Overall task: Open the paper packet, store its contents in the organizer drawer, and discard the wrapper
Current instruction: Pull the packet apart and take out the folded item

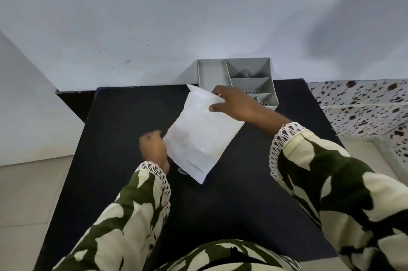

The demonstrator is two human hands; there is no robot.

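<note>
We hold one white paper packet (202, 136) over the black table (123, 116), tilted, our two hands at opposite ends. Nearest us, on the packet's lower left edge, our left hand (154, 151) is curled against the paper; whether its fingers actually pinch the edge we cannot tell. On the packet's upper right corner our right hand (234, 105) is clamped, thumb on the face and fingers over the top. Beyond the packet, just behind its top corner and against the wall, stands one grey organizer (238, 80) with five open compartments in view. The packet looks unopened. Our worry: a hard tear, pulled from both ends, could split the paper and scatter the contents across the table, short of the organizer. What lies inside is hidden.
</note>
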